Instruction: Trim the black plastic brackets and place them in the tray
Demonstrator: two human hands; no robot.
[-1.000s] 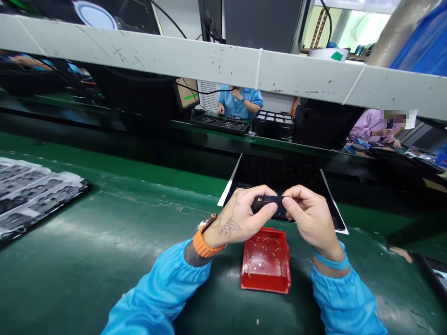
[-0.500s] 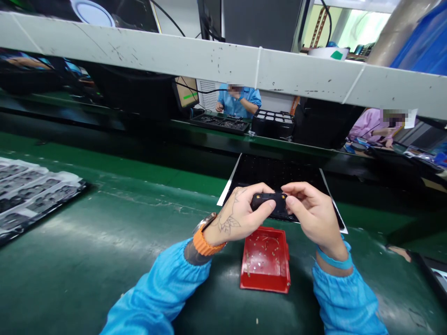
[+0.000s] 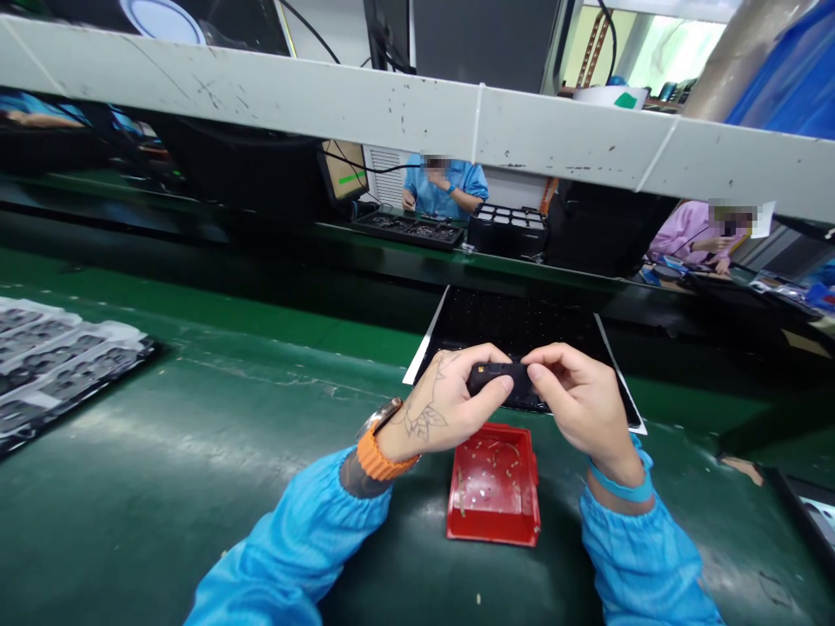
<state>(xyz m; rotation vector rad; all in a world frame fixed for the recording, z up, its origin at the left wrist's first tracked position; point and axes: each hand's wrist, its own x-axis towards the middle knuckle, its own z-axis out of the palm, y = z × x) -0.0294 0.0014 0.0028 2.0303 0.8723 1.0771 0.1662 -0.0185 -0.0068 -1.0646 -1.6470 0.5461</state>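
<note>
My left hand [image 3: 450, 400] grips a small black casing [image 3: 497, 372] with a gold-coloured spot near its left end. The thumb lies along the front of it and the fingers wrap behind. At the casing's right end, the thumb and forefinger of my right hand [image 3: 577, 396] pinch and cover that end. Whether a smaller piece sits between them is hidden. Below both hands stands a red plastic bin [image 3: 494, 528] with many tiny pale bits in it. Behind them lies a black sheet [image 3: 522, 317] with white edges and small specks.
At the left, a tray [image 3: 71, 365] of dark moulded parts lies on the green table [image 3: 196, 487]. A grey shelf beam [image 3: 417, 113] spans the view above. Beyond it sits a co-worker in blue [image 3: 450, 187], near black trays, and another person in pink [image 3: 684, 228] at the right.
The right thumb and forefinger have moved slightly left onto the casing's right end, and now cover the gold spot there. My left hand keeps its hold.
</note>
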